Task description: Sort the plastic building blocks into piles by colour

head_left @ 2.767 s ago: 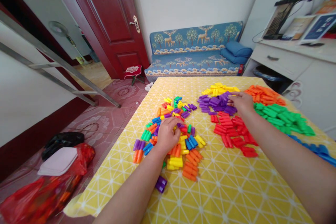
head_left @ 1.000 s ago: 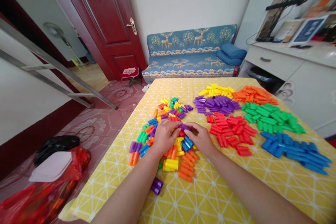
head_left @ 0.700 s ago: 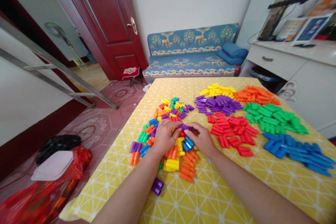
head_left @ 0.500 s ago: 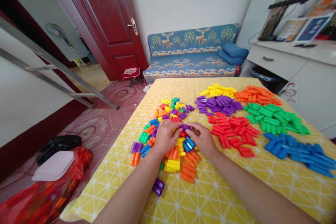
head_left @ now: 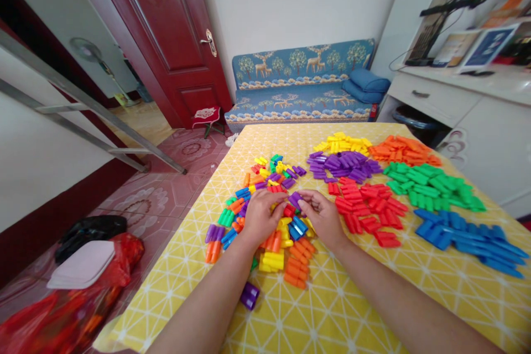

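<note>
Between the thumb and fingers of my right hand (head_left: 321,218) is a purple plastic building block (head_left: 295,199) shaped like joined tubes. My left hand (head_left: 263,215) is just left of it, thumb and forefinger apart, with nothing visible between them; its other fingers are partly hidden. A red block (head_left: 289,210) lies just below the two hands. Around and under them spreads a mixed pile of similar blocks, including blue blocks (head_left: 297,228), yellow blocks (head_left: 271,261) and orange blocks (head_left: 296,272). A lone purple block (head_left: 249,295) rests beside my left forearm.
On the yellow tablecloth (head_left: 340,310), single-colour heaps lie to the right: yellow (head_left: 346,144), purple (head_left: 346,166), orange (head_left: 404,150), red (head_left: 369,207), green (head_left: 433,185) and blue (head_left: 468,238). A patterned sofa (head_left: 298,97) stands beyond the table; bags (head_left: 91,235) lie on the floor at left.
The purple block, earlier between both hands' fingertips, is now in my right hand only, tilted differently. My left fingertips have come away from it. The camera view has shifted slightly.
</note>
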Demonstrator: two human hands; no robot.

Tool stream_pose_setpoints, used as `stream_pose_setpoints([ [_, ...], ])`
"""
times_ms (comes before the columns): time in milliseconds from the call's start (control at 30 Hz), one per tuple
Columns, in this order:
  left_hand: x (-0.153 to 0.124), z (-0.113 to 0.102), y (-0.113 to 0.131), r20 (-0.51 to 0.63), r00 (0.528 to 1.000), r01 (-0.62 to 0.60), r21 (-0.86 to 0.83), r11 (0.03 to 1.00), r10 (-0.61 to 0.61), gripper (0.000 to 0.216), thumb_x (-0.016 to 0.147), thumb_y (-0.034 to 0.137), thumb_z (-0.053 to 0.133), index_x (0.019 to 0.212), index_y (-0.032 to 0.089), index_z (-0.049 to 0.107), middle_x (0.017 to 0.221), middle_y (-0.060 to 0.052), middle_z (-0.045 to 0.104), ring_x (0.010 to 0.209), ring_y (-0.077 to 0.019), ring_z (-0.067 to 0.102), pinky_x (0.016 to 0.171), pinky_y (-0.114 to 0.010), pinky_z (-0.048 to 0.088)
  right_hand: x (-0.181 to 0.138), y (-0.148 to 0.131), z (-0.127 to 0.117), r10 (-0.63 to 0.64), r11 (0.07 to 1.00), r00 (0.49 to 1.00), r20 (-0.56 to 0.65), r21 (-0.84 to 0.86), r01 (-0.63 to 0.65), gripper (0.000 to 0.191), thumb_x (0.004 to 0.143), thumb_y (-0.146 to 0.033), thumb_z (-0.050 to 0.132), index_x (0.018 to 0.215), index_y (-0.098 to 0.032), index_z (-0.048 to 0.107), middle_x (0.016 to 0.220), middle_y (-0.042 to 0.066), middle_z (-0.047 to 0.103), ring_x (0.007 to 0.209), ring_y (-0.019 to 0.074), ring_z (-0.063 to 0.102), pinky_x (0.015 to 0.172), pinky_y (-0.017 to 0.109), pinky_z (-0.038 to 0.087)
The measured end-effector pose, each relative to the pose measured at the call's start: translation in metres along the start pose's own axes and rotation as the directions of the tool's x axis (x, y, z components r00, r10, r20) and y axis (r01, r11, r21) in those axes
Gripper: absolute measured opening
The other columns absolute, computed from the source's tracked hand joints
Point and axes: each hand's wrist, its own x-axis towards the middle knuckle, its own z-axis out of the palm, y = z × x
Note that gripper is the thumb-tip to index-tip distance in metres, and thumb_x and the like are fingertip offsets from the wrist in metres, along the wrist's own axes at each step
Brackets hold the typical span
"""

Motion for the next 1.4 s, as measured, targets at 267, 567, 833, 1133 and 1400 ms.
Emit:
stream_pose_setpoints([
  [267,0.000,0.001,-0.003,0.009,1.000,-0.018,0.002,1.000,0.018,0.016,0.086,0.021,0.059,0.097,0.024,0.071,0.091,-0.003,0.072,0.089,-0.0194,0.062,0.085,-0.035,0.044,0.031,-0.017,-0.028,0.007,1.000,0.982,-0.188,0.029,-0.002,0.030,0.078,-0.039,0.065,0.100,-0.019,0.064,0.093,0.006,0.071,0.077,0.0172,0.067,0.068,0.031,0.056],
  [567,0.001,0.000,-0.003,0.025,0.999,-0.024,0.007,1.000,0.023,0.015,0.087,0.023,0.059,0.096,0.024,0.071,0.090,-0.003,0.072,0.087,-0.0191,0.061,0.085,-0.036,0.043,0.117,0.012,-0.111,-0.095,0.622,0.988,-0.125,-0.782,-0.039,0.014,0.068,-0.019,0.065,0.081,-0.014,0.069,0.074,0.007,0.071,0.070,0.0213,0.066,0.068,0.033,0.052],
  [833,0.001,-0.001,-0.002,0.017,0.999,-0.027,0.001,1.000,0.027,0.014,0.086,0.022,0.059,0.094,0.023,0.071,0.088,-0.003,0.072,0.085,-0.0183,0.061,0.084,-0.035,0.043,0.114,0.013,-0.115,-0.089,0.385,0.996,0.024,-0.921,0.057,0.022,0.076,-0.017,0.059,0.091,-0.014,0.075,0.087,0.011,0.072,0.079,0.0246,0.066,0.075,0.035,0.050],
  [1133,0.000,-0.001,-0.002,0.022,0.999,-0.023,-0.006,1.000,0.024,0.015,0.087,0.022,0.058,0.094,0.023,0.071,0.088,-0.003,0.072,0.085,-0.0186,0.061,0.085,-0.036,0.043,0.076,-0.010,-0.066,-0.184,0.522,0.978,0.099,-0.833,0.183,0.024,0.083,-0.021,0.052,0.101,-0.019,0.069,0.103,0.008,0.065,0.088,0.0220,0.063,0.078,0.034,0.050],
  [1400,0.001,-0.002,0.000,0.037,0.999,-0.014,-0.006,1.000,0.014,0.016,0.086,0.021,0.059,0.094,0.024,0.072,0.088,-0.003,0.072,0.087,-0.0191,0.061,0.088,-0.037,0.043,0.076,0.008,0.008,-0.197,0.572,0.941,0.275,-0.748,0.338,0.059,0.078,-0.026,0.062,0.134,-0.016,0.049,0.142,0.016,0.040,0.132,0.0296,0.036,0.108,0.044,0.032],
])
